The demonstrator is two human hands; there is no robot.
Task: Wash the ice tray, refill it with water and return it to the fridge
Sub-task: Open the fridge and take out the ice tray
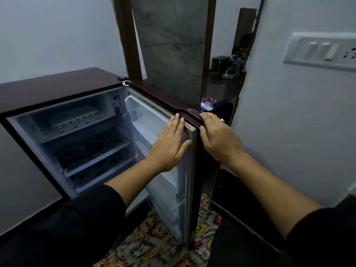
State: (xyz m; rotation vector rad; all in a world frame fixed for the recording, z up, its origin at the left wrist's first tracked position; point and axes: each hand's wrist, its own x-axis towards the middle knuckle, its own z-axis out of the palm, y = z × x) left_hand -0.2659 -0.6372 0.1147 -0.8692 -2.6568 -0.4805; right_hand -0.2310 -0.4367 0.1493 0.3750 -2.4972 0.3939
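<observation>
Door (163, 99) of the maroon single-door fridge (48, 89) stands open. My left hand (169, 147) lies flat on its white inner liner (146, 112), fingers straight and close together, steadying it. My right hand (217, 135) curls its fingers over the outer top corner, probably to control the swing. The white plastic ice tray (74, 116) sits untouched in the top freezer compartment (107, 105).

The ice tray (74, 116) is white, with a row of small cells showing along its near side. It lies flat in the freezer compartment (57, 134) at the top of the fridge (57, 87). The fridge is low, dark maroon outside and white inside. Its door (169, 199) stands wide open on the right.
</observation>
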